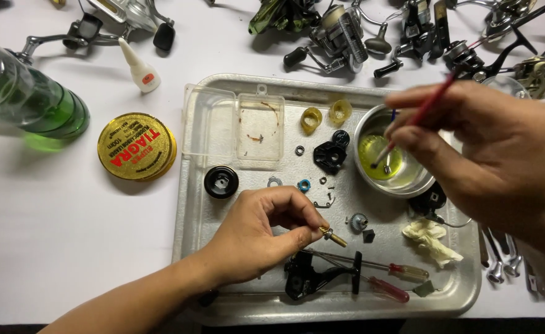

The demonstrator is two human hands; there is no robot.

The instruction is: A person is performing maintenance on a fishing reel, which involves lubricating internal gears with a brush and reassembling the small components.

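Left hand (257,232) at lower centre pinches a small brass pinion (334,237) between thumb and forefinger, tip poking right over the metal tray (189,210), probably so it sits ready for the brush. Right hand (489,148), upper right, grips a thin red-handled brush (417,117), bristles dipped into the steel bowl (371,133) of yellow-green fluid. Wrist cocked, fingers bunched pen-style. Loose reel parts lie spread across the tray, likely to keep them from rolling off.
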